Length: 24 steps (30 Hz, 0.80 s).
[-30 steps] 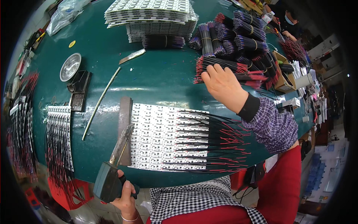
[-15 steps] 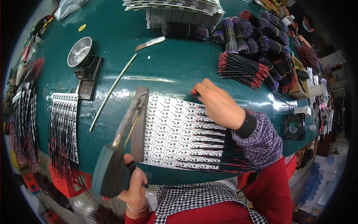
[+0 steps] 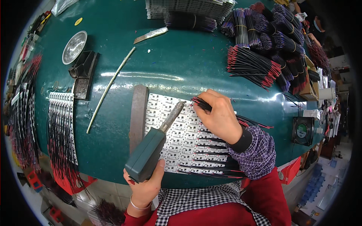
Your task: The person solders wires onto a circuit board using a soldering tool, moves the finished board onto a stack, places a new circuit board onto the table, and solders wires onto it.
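From my feed the counter (image 3: 181, 64) is deep green, and the soldering gun (image 3: 145, 156) is a darker teal-green. Boards (image 3: 166, 113) are white with little black specks, loose wires (image 3: 252, 66) black with red tips. I'm also seeing a purple plaid sleeve (image 3: 260, 150), black cuff (image 3: 241, 140), black-and-white checked apron (image 3: 200, 201) and a yellow disc (image 3: 78, 21).

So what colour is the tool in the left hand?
The tool body is dark green; the head view shows it best.
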### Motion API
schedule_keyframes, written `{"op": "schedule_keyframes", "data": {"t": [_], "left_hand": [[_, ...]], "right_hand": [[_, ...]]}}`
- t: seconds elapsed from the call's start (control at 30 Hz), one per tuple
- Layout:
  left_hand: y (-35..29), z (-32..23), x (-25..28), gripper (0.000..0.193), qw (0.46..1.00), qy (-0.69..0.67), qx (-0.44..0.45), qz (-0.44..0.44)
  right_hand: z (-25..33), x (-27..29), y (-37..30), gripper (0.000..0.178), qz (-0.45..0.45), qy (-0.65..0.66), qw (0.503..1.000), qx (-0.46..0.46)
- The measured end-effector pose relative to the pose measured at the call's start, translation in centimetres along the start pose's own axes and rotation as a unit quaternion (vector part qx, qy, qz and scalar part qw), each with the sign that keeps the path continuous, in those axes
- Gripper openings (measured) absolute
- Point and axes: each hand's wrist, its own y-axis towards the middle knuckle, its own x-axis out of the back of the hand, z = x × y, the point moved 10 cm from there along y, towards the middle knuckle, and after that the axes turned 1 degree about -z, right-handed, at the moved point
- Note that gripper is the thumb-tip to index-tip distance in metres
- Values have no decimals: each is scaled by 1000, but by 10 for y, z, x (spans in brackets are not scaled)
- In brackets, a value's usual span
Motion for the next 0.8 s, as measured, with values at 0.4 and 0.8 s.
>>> {"op": "schedule_keyframes", "data": {"t": [0.4,0.8], "left_hand": [[12,-13,-20,33,998,36,-42,43],[5,-26,-14,16,983,125,-136,-24]], "right_hand": [[-1,-3,-1,15,5,-9,1000,-10],[-2,-3,1,15,3,-13,1000,-9]]}}
